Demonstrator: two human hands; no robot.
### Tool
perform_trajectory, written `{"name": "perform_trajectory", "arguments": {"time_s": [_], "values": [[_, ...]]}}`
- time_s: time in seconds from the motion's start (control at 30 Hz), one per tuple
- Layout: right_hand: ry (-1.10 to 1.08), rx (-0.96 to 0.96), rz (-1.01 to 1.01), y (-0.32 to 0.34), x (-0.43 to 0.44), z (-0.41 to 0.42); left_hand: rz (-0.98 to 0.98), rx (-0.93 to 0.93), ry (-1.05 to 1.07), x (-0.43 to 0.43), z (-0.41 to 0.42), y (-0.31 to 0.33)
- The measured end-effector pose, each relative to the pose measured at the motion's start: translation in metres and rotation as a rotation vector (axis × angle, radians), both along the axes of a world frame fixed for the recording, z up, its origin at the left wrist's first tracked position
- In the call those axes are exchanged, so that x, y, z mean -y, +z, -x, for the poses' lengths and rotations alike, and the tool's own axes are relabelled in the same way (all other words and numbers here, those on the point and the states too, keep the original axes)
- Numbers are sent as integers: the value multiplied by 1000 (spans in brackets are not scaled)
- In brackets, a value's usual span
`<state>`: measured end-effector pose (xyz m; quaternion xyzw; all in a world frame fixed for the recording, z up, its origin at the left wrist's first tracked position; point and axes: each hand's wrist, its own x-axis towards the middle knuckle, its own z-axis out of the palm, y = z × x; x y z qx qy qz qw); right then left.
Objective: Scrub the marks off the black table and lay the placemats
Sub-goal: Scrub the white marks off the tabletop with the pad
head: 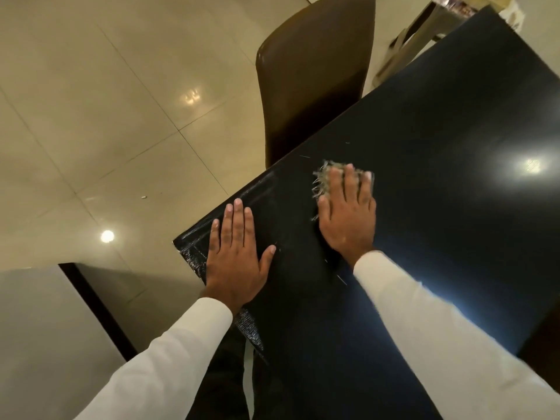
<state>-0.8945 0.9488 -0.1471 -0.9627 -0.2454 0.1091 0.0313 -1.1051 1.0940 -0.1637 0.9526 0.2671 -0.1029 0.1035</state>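
The black table (439,153) runs from the lower middle to the upper right. White scuff marks (194,253) show along its near left corner and edge, with a few thin scratches near the middle. My left hand (238,253) lies flat on the table by that corner, fingers straight and together. My right hand (348,207) presses a wiry steel scrubber (322,177) onto the tabletop with straight fingers; most of the scrubber is hidden under the palm. No placemat is in view.
A brown padded chair (315,68) is pushed up to the table's left side. Glossy beige floor tiles (106,116) lie to the left. A pale surface with a dark edge (39,328) sits at lower left. Some furniture (424,28) stands beyond the table's far end.
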Motion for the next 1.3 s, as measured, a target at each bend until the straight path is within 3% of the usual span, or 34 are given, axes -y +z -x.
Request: {"name": "perform_trajectory", "arguments": {"time_s": [0.13,0.3,0.4,0.5,0.63,0.73,0.8,0.93,1.07,1.2,1.3], "values": [[-177,-4,-37,1,-44,-33,-4,12,-2,1,-1,0],[185,4,-46,-4,-95,39,-5,19,-11,2,3,-1],[361,-41,-57,-4,-76,83,18,-1,-30,2,7,1],[404,-68,-47,0,-33,86,11,-22,-23,-3,22,5],[126,-60,12,5,-1,66,12,-41,-47,-9,36,10],[-108,-33,-6,4,-26,39,15,-27,-44,-12,36,9],[-145,-35,-28,3,-57,27,9,-26,-47,-12,36,7],[131,-3,-30,-4,-107,54,15,-7,-55,-13,40,6],[417,-64,-22,-2,-78,108,58,-6,-91,-18,45,6],[465,-135,20,11,-10,134,96,-23,-94,-31,56,9],[316,-147,67,19,21,127,119,-57,-116,-38,58,12]]}}
